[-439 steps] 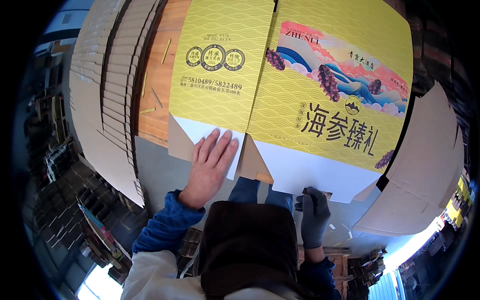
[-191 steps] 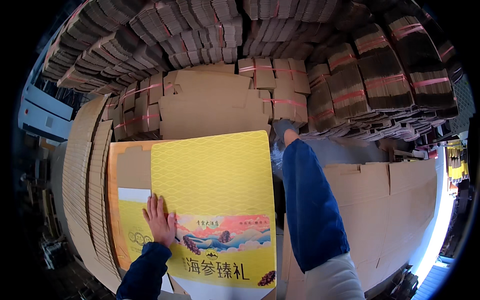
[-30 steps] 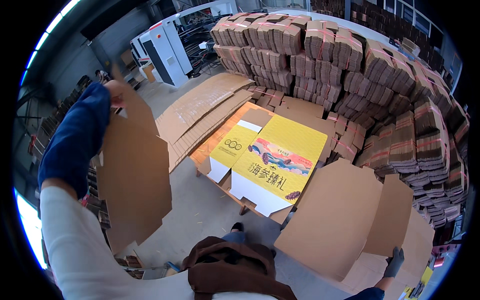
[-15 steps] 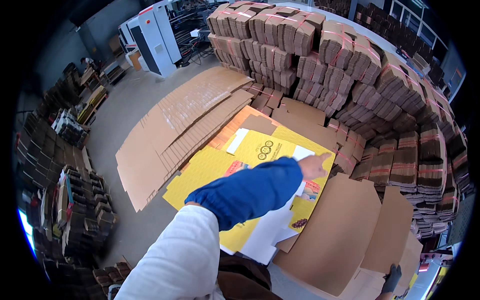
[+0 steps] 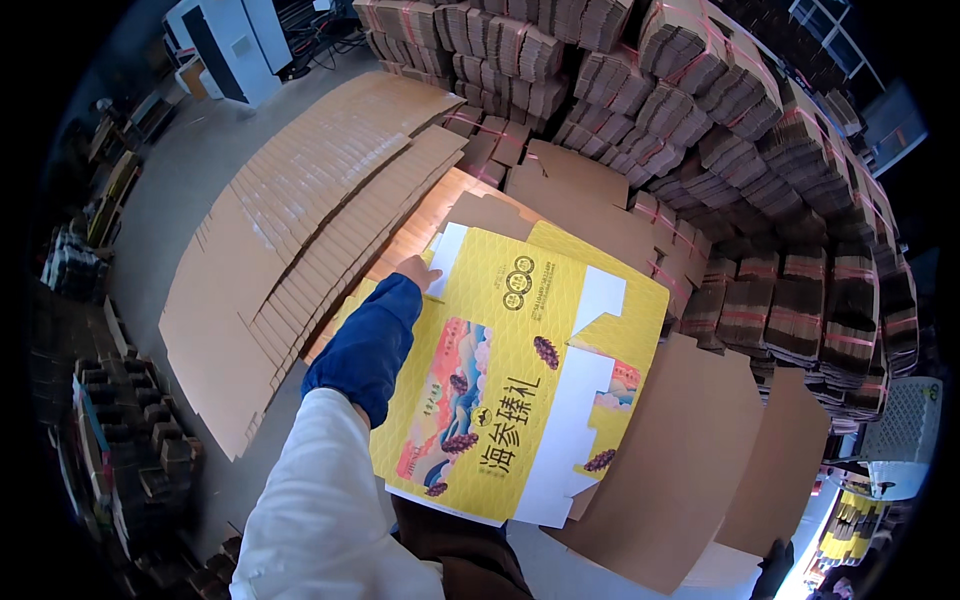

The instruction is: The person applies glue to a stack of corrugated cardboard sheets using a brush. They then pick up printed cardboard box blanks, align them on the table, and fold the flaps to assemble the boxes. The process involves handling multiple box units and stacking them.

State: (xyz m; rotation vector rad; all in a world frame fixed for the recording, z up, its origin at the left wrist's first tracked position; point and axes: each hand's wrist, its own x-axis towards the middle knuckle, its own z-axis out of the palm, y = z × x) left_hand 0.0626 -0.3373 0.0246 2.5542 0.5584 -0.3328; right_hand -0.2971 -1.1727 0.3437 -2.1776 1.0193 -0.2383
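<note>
Nearest the camera, the left arm in a white sleeve with a blue cuff reaches forward over a flat yellow carton sheet (image 5: 520, 370). At the lower right edge a dark-gloved right hand (image 5: 772, 565) shows only in part; whether its fingers are open or closed cannot be told. The left hand (image 5: 418, 272) rests at the far left edge of the sheet, by a white flap; its fingers look loosely curled on the edge, though the grip itself is hidden. The sheet lies printed side up on a stack of orange-backed sheets, with plain brown sheets (image 5: 680, 450) just to its right. To the left, fanned brown board (image 5: 300, 230) spreads across the floor. Beyond rise strapped bundles (image 5: 700, 130) of folded cartons.
</note>
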